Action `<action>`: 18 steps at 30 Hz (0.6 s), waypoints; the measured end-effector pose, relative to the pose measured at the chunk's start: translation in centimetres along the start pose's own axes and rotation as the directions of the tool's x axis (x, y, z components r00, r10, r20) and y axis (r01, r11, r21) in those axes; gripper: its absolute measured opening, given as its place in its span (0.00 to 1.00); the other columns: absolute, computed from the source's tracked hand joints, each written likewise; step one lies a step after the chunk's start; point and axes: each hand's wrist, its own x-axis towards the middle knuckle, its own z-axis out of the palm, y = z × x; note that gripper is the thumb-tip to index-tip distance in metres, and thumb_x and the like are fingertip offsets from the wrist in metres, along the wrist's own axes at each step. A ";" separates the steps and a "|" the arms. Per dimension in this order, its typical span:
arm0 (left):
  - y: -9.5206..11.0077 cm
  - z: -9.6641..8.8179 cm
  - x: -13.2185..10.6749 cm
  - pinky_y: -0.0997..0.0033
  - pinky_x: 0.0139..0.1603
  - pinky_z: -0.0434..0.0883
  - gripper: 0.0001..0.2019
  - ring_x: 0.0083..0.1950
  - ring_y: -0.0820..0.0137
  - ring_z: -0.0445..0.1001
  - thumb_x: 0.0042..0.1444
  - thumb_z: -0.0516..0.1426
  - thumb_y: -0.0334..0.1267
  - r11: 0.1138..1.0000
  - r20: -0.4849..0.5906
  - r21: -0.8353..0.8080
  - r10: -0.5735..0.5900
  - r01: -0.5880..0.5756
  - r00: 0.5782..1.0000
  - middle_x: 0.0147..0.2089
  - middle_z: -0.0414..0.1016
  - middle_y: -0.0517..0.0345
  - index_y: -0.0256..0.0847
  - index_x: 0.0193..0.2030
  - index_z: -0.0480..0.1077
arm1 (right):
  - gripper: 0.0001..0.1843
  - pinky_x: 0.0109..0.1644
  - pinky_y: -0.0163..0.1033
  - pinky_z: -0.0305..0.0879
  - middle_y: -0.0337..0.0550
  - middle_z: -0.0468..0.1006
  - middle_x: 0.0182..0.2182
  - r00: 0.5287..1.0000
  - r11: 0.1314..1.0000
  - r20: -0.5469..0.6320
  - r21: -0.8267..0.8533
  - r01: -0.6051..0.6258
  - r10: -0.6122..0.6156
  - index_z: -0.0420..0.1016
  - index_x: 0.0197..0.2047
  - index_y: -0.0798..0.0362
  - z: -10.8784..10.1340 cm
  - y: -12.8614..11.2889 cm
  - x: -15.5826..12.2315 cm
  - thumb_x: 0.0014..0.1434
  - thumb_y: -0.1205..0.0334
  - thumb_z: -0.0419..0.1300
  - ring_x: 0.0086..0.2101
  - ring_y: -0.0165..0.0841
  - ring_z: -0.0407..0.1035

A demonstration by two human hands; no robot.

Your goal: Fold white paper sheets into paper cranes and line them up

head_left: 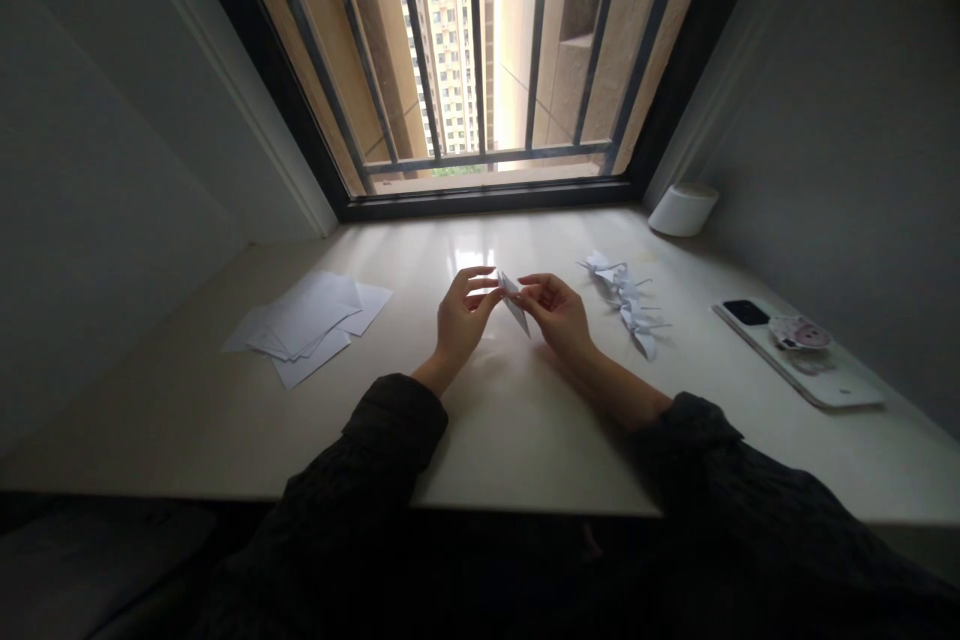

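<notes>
A small folded piece of white paper (514,302) is held just above the pale table (510,420), between both hands. My left hand (461,315) pinches its left side with thumb and fingertips, the other fingers curled above it. My right hand (556,312) pinches its right side, palm turned partly up. Both forearms in dark sleeves reach in from the near edge.
A loose stack of white paper sheets (311,325) lies at the left. Several folded paper cranes (626,305) lie at the right. A white phone (799,352) with a round sticker grip rests at the far right, and a white cylinder (682,208) lies by the barred window (480,70).
</notes>
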 end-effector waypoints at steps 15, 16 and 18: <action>0.0 0.0 0.3 0.66 0.41 0.71 0.12 0.35 0.69 0.76 0.44 0.65 0.44 0.986 -0.007 -0.115 -0.122 0.121 0.992 0.33 0.78 0.55 0.38 0.32 0.76 | 0.18 0.38 0.40 0.68 0.35 0.72 0.24 0.995 0.994 0.066 -0.071 0.082 -0.077 0.73 0.39 0.50 0.0 -0.3 -0.2 0.47 0.51 0.68 0.28 0.30 0.68; 0.0 0.1 0.2 0.67 0.41 0.71 0.12 0.35 0.69 0.75 0.44 0.65 0.44 0.982 -0.025 -0.123 -0.145 0.141 0.989 0.32 0.78 0.55 0.38 0.31 0.76 | 0.18 0.38 0.40 0.68 0.35 0.72 0.24 0.995 0.994 0.067 -0.073 0.084 -0.079 0.73 0.39 0.50 0.0 -0.3 -0.2 0.47 0.51 0.68 0.28 0.30 0.68; 0.0 0.2 0.1 0.67 0.39 0.71 0.12 0.34 0.70 0.74 0.42 0.66 0.44 0.973 -0.063 -0.146 -0.191 0.180 0.980 0.31 0.78 0.56 0.39 0.30 0.76 | 0.18 0.39 0.40 0.68 0.36 0.72 0.25 0.994 0.993 0.072 -0.080 0.084 -0.078 0.73 0.39 0.49 0.1 -0.4 -0.1 0.47 0.50 0.68 0.28 0.31 0.68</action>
